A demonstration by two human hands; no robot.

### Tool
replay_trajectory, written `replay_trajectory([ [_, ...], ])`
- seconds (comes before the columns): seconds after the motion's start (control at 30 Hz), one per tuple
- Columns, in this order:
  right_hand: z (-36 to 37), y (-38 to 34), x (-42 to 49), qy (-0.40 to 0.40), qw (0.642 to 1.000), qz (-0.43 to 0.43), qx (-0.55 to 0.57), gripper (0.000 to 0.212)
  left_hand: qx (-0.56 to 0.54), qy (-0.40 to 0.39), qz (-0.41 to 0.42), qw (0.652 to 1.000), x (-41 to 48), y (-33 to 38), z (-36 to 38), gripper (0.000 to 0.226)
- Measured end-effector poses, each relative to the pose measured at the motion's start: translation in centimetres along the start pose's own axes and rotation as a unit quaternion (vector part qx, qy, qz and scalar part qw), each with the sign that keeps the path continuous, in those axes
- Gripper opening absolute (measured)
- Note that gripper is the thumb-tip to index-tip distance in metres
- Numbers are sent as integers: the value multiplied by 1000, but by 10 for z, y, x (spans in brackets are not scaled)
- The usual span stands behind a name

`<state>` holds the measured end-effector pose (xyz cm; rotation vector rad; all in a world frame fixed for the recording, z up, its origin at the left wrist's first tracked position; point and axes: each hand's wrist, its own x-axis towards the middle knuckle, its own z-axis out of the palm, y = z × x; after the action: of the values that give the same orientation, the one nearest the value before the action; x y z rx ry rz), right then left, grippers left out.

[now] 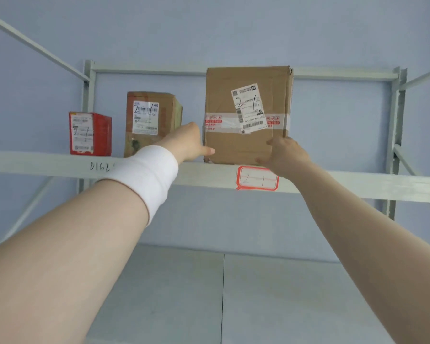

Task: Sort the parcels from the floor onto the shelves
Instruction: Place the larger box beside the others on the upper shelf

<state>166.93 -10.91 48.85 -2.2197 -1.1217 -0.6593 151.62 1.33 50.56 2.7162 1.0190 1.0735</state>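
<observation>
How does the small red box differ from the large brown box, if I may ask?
The red box is far smaller than the brown box, which is taped cardboard. The left hand and right hand hold the brown box; the red box stands untouched. Both stand labelled on one shelf.

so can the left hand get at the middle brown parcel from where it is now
Probably yes: the left hand sits right beside the middle brown parcel with nothing between them, but it is busy holding the large cardboard parcel.
</observation>
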Motion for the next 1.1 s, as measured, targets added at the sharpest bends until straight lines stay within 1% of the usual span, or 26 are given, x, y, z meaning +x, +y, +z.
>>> replay_trajectory([
  [0.1, -3, -10, -18, -10, 1000, -21, -2, 55, 16, -17, 4, 1000, -26, -1, -5, 69],
  [0.23, -12, -24, -34, -16, 999, -51, 9, 57, 56, -15, -18, 998, -60, -8, -22, 73],
  [0.37, -15, -37, -58, -27, 995, -97, 7, 57, 94, -11, -49, 994, -97, -11, -35, 69],
  [0.47, -3, -40, -86, -48, 990, -136, 11, 58, 124, -11, -70, 990, -131, -8, -28, 61],
  [0.57, 16, -41, -120, -85, 979, -182, 7, 59, 165, -36, -96, 981, -169, -5, -12, 62],
  [0.73, 45, -52, -177, -165, 961, -218, 33, 60, 211, -86, -139, 964, -234, -18, 0, 60],
  [0.83, 59, -68, -210, -205, 947, -245, 44, 59, 216, -108, -183, 953, -273, -37, -6, 59],
  [1.0, 74, -106, -270, -240, 925, -292, 49, 59, 217, -128, -265, 931, -350, -65, -30, 59],
  [1.1, 77, -136, -313, -266, 905, -327, 59, 57, 219, -130, -302, 919, -399, -83, -40, 58],
])
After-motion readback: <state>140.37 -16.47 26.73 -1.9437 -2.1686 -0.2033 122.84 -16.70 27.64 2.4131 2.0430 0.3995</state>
